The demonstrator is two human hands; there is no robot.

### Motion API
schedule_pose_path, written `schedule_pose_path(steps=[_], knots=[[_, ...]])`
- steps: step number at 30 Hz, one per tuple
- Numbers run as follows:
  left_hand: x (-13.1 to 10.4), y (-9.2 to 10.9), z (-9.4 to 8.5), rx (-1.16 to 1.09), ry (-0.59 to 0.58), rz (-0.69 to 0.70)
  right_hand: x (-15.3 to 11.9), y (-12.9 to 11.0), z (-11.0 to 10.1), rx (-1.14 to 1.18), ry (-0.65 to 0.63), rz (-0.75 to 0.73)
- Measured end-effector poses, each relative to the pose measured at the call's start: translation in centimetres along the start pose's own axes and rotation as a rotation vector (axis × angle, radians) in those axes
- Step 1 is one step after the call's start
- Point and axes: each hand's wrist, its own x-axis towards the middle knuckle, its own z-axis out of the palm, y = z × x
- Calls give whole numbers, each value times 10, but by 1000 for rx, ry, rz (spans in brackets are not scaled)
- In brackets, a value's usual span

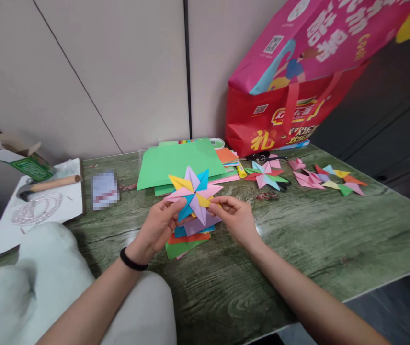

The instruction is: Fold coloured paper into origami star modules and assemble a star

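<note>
A folded paper star (195, 193) in yellow, blue, pink and purple is held up over the table. My left hand (160, 223) grips its lower left side, thumb on a blue point. On the right, my right hand (235, 218) pinches a yellow point between thumb and fingers. Below the star lie coloured paper sheets (188, 244) in green, orange, blue and purple, partly hidden by it. Behind it is a stack of larger green sheets (183, 163).
Finished paper stars (264, 173) and folded pieces (345, 181) lie to the right, near black scissors and a glue stick (241, 171). Red and pink bags (280, 115) stand behind. At left are a hammer (50, 184), beads, a green box (34, 165) and a white board.
</note>
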Motion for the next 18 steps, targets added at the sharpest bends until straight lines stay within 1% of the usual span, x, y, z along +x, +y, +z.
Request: schedule_pose_path(steps=[3, 5, 7, 10, 12, 15, 18], knots=[[-1, -1, 2, -61, -86, 25, -2, -1, 2, 25, 41, -4], [-1, -4, 3, -76, -90, 21, -6, 0, 7, 38, 19, -12], [-1, -6, 5, -87, -40, 17, -13, 2, 12, 30, -34, -41], [-1, -8, 4, -82, 75, 28, -22, 5, 19, -32, -106, -146], [0, -8, 3, -66, 114, 21, -24, 6, 20, -94, -146, -210], [0, -6, 1, -24, 117, 3, -22, 6, 14, -200, -175, -253], [-1, -4, 0, 19, 97, -7, -17, 3, 6, -189, -114, -247]])
